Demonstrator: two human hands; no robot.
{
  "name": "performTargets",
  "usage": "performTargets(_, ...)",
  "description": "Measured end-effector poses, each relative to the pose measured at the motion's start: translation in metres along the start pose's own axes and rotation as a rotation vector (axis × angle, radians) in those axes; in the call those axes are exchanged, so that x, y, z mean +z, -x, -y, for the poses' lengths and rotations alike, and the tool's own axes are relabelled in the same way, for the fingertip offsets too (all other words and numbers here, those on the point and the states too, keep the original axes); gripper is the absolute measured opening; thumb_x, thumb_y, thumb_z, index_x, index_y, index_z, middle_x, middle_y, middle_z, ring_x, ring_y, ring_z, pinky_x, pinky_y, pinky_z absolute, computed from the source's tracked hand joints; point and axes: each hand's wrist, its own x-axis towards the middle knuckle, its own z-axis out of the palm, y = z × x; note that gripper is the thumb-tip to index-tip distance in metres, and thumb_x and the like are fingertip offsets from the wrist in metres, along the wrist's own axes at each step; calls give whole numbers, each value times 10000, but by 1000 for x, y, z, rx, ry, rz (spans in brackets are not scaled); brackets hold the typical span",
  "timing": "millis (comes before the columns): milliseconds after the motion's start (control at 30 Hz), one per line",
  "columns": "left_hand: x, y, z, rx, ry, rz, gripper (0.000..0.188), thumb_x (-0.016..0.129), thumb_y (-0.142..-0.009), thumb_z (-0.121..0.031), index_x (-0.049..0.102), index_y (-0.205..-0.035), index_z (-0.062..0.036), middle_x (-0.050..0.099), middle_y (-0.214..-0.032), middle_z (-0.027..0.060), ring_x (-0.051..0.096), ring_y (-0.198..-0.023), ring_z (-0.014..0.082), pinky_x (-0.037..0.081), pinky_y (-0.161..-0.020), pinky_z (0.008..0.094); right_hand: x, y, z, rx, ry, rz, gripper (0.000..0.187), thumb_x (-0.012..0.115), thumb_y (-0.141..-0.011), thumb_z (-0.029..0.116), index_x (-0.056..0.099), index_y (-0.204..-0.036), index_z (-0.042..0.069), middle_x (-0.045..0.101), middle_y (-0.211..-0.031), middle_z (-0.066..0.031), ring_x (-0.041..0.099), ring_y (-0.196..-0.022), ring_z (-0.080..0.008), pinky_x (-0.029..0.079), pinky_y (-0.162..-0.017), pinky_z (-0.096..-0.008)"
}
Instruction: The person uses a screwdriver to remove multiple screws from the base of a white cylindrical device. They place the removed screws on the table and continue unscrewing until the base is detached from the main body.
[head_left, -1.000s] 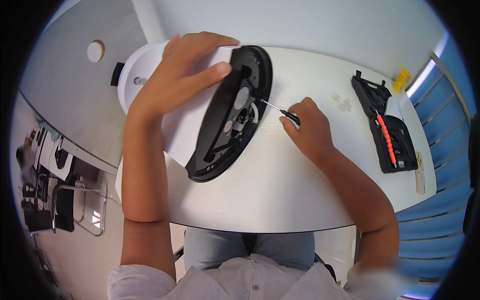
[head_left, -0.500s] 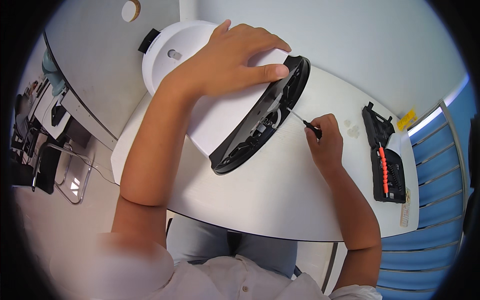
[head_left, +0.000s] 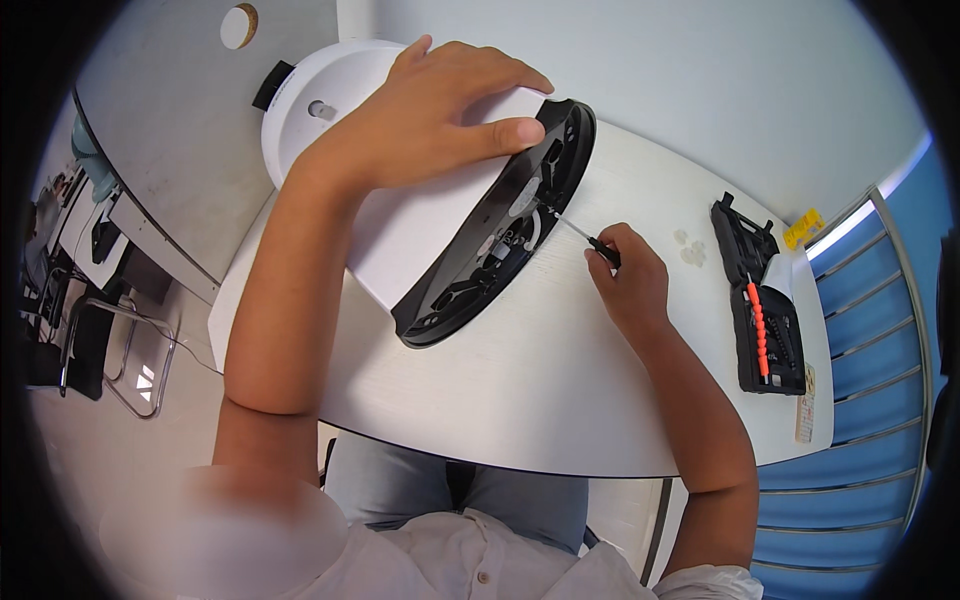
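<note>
A white appliance (head_left: 410, 235), perhaps a rice cooker, lies tipped over on the table. Its black-rimmed underside (head_left: 470, 262) faces right, with white wires and inner parts exposed. Beyond it shows its round white lid-like part (head_left: 300, 125). My left hand (head_left: 440, 115) grips the body from above, the thumb by the black rim and the fingers over the far side. In my right hand (head_left: 637, 280) is a screwdriver (head_left: 604, 249) with a dark handle. Its thin shaft points up and left, the tip at the underside near the wires; whether it sits in a screw cannot be told.
At the table's right stands an open black tool case (head_left: 745, 330) with an orange flexible shaft (head_left: 758, 330). Small translucent pieces (head_left: 690, 248) lie on the white table (head_left: 540, 400). A yellow item (head_left: 803, 229) is by the metal railing (head_left: 870, 340). A grey partition (head_left: 190, 130) rises at left.
The whole view has shifted, so everything appears slightly farther left. My hands, the screwdriver and the appliance keep nearly the same places relative to one another.
</note>
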Motion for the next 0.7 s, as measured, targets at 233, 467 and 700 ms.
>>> performTargets(233, -4, -1, -5, -66, 28, 57, 589, 502, -853, -598, 587, -1209, -135, 577, -1216, 57, 488, -1183, 266, 85, -1120, 565, 4, -4, 6, 141, -389, -26, 134, 702, -830, 115, 615, -881, 27, 547, -610, -3, 438, -535, -66, 377, -516, -233)
performTargets(467, -6, -1, -5, -66, 27, 45, 578, 505, -853, -595, 586, -1209, -147, 572, -1220, 51, 483, -1194, 255, 79, -1121, 570, 37, -27, 16, 51, -281, -48, 180, 719, -800, 135, 628, -927, 46, 613, -720, -69, 580, -607, -167, 454, -578, -294)
performTargets(700, -5, -1, -5, -60, 20, 51, 569, 489, -867, -586, 580, -1219, -148, 570, -1232, 52, 469, -1218, 256, 78, -1121, 559, 48, -31, 16, 9, -272, -140, 162, 717, -785, 123, 625, -892, 44, 622, -708, -87, 596, -605, -183, 466, -582, -290)
